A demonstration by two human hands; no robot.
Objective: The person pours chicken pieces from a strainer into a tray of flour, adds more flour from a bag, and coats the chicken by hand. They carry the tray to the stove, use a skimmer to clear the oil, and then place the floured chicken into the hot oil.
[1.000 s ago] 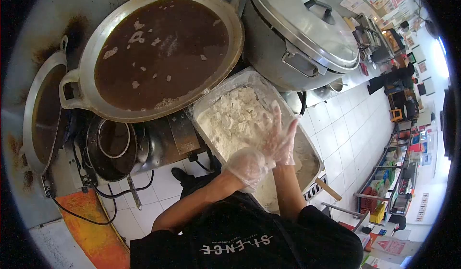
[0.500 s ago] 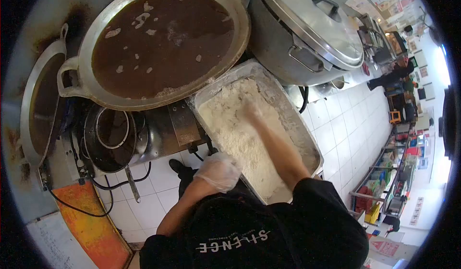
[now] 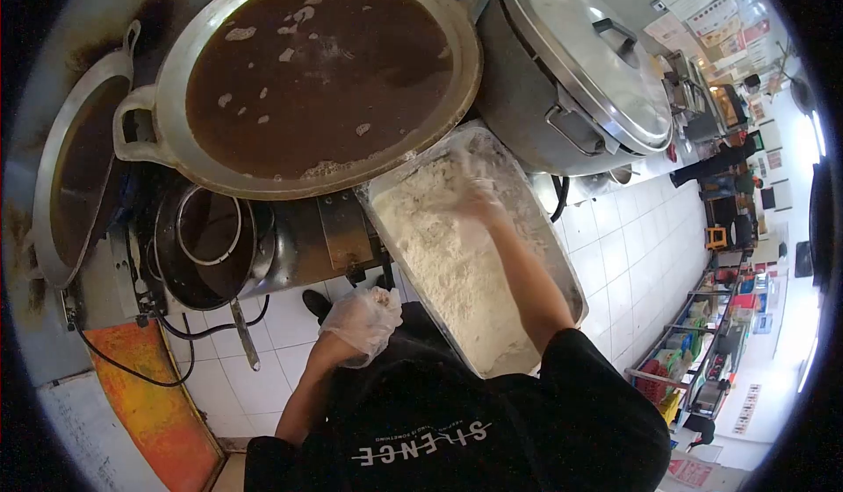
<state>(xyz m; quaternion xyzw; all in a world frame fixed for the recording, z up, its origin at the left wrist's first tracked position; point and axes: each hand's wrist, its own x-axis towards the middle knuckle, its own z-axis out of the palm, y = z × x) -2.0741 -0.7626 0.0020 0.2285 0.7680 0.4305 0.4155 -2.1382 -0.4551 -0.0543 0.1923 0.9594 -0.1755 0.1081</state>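
A long metal tray [image 3: 575, 294] of white flour [image 3: 439, 268] stands in front of me, tilted in the view. My right hand [image 3: 477, 204] is down at the flour in the tray's far half; motion smears its fingers, so what they hold is hidden. Left of the tray's near end, my left hand [image 3: 362, 321] wears a clear plastic glove. Its fingers are curled closed, with a pale, flour-dusted patch at the fingertips that I cannot make out.
A wide pan of dark oil [image 3: 316, 79] overlaps the tray's far edge. To its right stands a big lidded pot [image 3: 562, 79]. At left are a second oil pan [image 3: 83, 176] and a smaller pot with a strainer [image 3: 208, 229]. Shelves [image 3: 685, 343] stand far right.
My left hand has shifted left and turned, bringing its fingertips into view. The right hand has moved within the flour and is more blurred. The whole view has shifted slightly.
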